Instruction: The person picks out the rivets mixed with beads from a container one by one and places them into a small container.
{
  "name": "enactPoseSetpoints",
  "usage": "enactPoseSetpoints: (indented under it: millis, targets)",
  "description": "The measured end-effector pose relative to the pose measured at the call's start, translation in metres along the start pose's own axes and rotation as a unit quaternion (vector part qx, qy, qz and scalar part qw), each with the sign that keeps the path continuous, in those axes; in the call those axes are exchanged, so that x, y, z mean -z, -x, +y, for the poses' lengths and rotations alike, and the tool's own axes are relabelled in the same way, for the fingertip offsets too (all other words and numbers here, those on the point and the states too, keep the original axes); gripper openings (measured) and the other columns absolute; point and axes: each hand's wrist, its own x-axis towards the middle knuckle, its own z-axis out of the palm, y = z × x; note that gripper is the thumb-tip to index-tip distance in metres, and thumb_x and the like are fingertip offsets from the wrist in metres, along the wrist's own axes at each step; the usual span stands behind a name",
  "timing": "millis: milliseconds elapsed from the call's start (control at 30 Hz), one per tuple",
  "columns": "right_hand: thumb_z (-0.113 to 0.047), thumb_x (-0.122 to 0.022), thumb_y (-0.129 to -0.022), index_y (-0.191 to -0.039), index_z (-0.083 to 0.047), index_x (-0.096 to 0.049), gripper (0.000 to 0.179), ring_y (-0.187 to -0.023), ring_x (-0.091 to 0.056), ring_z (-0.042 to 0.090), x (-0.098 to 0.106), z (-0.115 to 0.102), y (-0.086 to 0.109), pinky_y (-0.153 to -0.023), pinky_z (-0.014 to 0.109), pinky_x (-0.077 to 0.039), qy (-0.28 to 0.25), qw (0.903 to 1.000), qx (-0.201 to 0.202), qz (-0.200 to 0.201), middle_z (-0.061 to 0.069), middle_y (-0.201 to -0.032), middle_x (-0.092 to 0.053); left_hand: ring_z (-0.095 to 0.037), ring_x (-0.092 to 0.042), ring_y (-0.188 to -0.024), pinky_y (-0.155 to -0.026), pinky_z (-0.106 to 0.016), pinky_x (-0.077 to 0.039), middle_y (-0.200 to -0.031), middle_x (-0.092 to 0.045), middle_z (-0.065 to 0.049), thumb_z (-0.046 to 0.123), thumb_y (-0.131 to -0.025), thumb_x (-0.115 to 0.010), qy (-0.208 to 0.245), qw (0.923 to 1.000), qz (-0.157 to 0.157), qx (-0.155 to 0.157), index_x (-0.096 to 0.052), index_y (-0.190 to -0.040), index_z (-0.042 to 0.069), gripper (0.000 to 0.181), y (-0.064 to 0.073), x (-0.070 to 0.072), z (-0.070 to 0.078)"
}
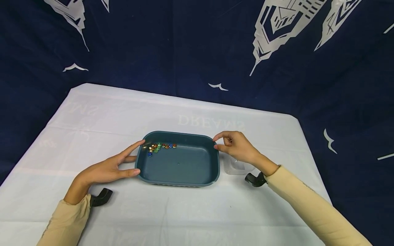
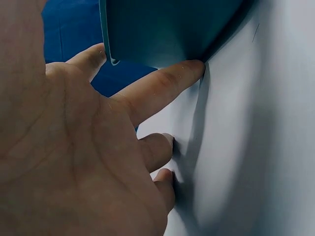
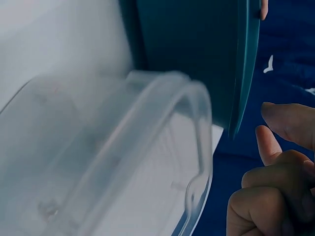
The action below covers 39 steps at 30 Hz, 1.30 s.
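Note:
A dark teal plastic tray point(image 1: 184, 167) sits on the white-covered table. Small colourful glass marbles point(image 1: 156, 150) lie in its back left corner and along the back wall, one blue marble point(image 1: 150, 154) a little nearer. My left hand point(image 1: 106, 169) spreads its fingers against the tray's left end, thumb near the front corner. In the left wrist view one fingertip reaches the tray's lower edge. At the right end, my right hand point(image 1: 238, 147) has thumb and index fingertips apart, close by the rim, other fingers bent. Below it stands a clear plastic container point(image 3: 162, 123), partly hidden in the head view.
The white cloth point(image 1: 184, 212) covers the table around the tray. A dark blue curtain point(image 1: 184, 51) with white prints hangs behind. Black wrist mounts point(image 1: 101, 197) stick out by both sleeves, the right one close to the clear container.

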Motion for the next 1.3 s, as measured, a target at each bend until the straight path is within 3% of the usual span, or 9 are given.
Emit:
enactPoseSetpoints:
  millis: [133,333,700,1067,1300]
  targets:
    - [-0.014,-0.075,-0.091,-0.113,-0.002,-0.072,0.025,-0.052,-0.028,0.010,-0.007,-0.007,-0.006,-0.061,0.026,-0.041,-0.003,0.9998,0.017,-0.008,-0.006,-0.056,-0.026,-0.043,-0.043,-0.140,-0.102,-0.076,-0.029,-0.161,-0.031,-0.021,0.034,-0.097,-0.068,0.004,1.0000,-0.001,-0.004,-0.004,-0.160,0.042,0.091,0.000,0.000,0.000]
    - [-0.015,-0.076,-0.091,-0.112,-0.001,-0.071,0.026,-0.048,-0.029,0.009,-0.015,-0.017,-0.016,-0.055,0.026,-0.035,-0.011,0.9989,0.041,-0.022,-0.005,-0.055,-0.027,-0.044,-0.042,-0.140,-0.102,-0.074,-0.032,-0.161,-0.029,-0.022,0.034,-0.097,-0.068,0.002,1.0000,-0.002,-0.004,-0.004,-0.160,0.042,0.090,0.000,0.000,-0.001]
    - [-0.011,-0.074,-0.092,-0.111,-0.001,-0.071,0.022,-0.049,-0.033,0.009,-0.038,-0.041,-0.044,-0.068,0.027,-0.045,-0.005,0.9937,0.092,-0.064,-0.007,-0.054,-0.028,-0.044,-0.043,-0.140,-0.102,-0.074,-0.032,-0.162,-0.027,-0.021,0.033,-0.097,-0.067,0.004,0.9999,-0.001,-0.010,-0.004,-0.160,0.040,0.090,0.000,0.000,-0.001]
    - [-0.013,-0.073,-0.093,-0.109,-0.005,-0.072,0.018,-0.047,-0.031,0.007,-0.059,-0.071,-0.066,-0.082,0.026,-0.050,0.018,0.9831,0.138,-0.119,-0.007,-0.052,-0.031,-0.044,-0.044,-0.139,-0.102,-0.075,-0.030,-0.154,-0.041,-0.026,0.032,-0.097,-0.068,0.010,0.9999,-0.002,-0.005,-0.005,-0.160,0.041,0.090,0.000,0.000,0.000]
    - [-0.012,-0.073,-0.093,-0.107,-0.007,-0.073,0.016,-0.045,-0.031,0.008,-0.072,-0.089,-0.079,-0.075,0.022,-0.047,0.005,0.9808,0.139,-0.136,-0.006,-0.051,-0.032,-0.044,-0.044,-0.140,-0.102,-0.075,-0.031,-0.152,-0.043,-0.026,0.033,-0.097,-0.067,0.010,0.9999,-0.004,-0.005,-0.005,-0.160,0.042,0.088,-0.001,0.000,0.000]
